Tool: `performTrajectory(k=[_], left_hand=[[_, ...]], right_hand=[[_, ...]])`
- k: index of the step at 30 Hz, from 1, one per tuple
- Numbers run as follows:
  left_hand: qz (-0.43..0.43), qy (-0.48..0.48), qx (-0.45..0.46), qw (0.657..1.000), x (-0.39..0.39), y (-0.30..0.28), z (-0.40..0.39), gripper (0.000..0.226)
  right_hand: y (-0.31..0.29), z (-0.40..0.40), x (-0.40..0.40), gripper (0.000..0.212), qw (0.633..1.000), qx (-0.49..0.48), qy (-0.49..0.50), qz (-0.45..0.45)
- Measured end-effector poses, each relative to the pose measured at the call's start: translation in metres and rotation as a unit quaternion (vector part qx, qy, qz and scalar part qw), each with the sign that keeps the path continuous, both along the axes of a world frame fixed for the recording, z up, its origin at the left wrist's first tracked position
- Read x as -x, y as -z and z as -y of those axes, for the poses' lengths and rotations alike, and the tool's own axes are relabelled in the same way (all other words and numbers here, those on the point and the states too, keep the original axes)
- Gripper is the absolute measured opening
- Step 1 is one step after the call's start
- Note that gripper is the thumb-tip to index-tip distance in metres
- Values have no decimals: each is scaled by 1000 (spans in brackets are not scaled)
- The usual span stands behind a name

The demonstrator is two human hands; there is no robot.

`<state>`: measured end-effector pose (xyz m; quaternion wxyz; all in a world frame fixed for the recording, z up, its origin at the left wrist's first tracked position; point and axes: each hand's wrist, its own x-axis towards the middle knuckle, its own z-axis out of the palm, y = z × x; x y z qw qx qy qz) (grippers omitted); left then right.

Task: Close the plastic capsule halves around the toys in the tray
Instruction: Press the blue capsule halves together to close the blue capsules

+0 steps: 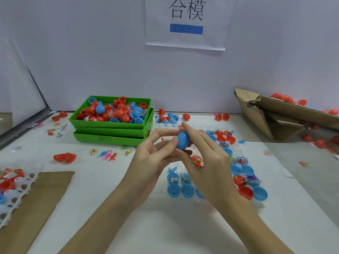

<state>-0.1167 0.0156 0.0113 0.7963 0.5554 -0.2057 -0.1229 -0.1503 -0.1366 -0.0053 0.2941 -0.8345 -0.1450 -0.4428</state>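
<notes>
A blue egg-shaped capsule (pixel 182 141) is held above the table, its two halves joined with a seam showing. My left hand (pixel 156 156) pinches it from the left with thumb and fingers. My right hand (pixel 205 158) grips it from the right and above. Below the hands lies a clear tray (pixel 240 165) with rows of open blue and red capsule halves (pixel 246 193), several holding small toys (pixel 198 160). Part of the tray is hidden by my right hand.
Stacked green bins (pixel 111 133) full of red and blue capsule halves stand at the back left. A torn cardboard box (pixel 266 116) lies at the right. Loose red capsules (pixel 65 158) and small toy dinosaurs (pixel 108 155) dot the table. Brown cardboard (pixel 36 198) and another tray (pixel 16 195) lie at the left.
</notes>
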Motion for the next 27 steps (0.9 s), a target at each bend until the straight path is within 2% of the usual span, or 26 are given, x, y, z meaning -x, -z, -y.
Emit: performTrajectory(k=[6, 14, 18, 21, 24, 27], left_hand=[[-64, 32, 61, 996, -1, -3, -2, 20], [-47, 6, 70, 996, 2, 0, 3, 3], [-51, 4, 57, 997, -1, 1, 2, 9], [-83, 41, 64, 994, -5, 1, 0, 17], [-104, 80, 81, 988, -8, 3, -3, 34], [-101, 102, 62, 988, -8, 4, -4, 41]], right_hand=[[2, -1, 0, 47, 1000, 2, -19, 14], [-1, -1, 0, 44, 1000, 30, -2, 7], [0, -1, 0, 43, 1000, 15, -1, 6], [1, -3, -1, 50, 1000, 6, -1, 11], [0, -6, -1, 55, 1000, -18, -10, 12], [2, -6, -1, 57, 999, -41, -23, -9]])
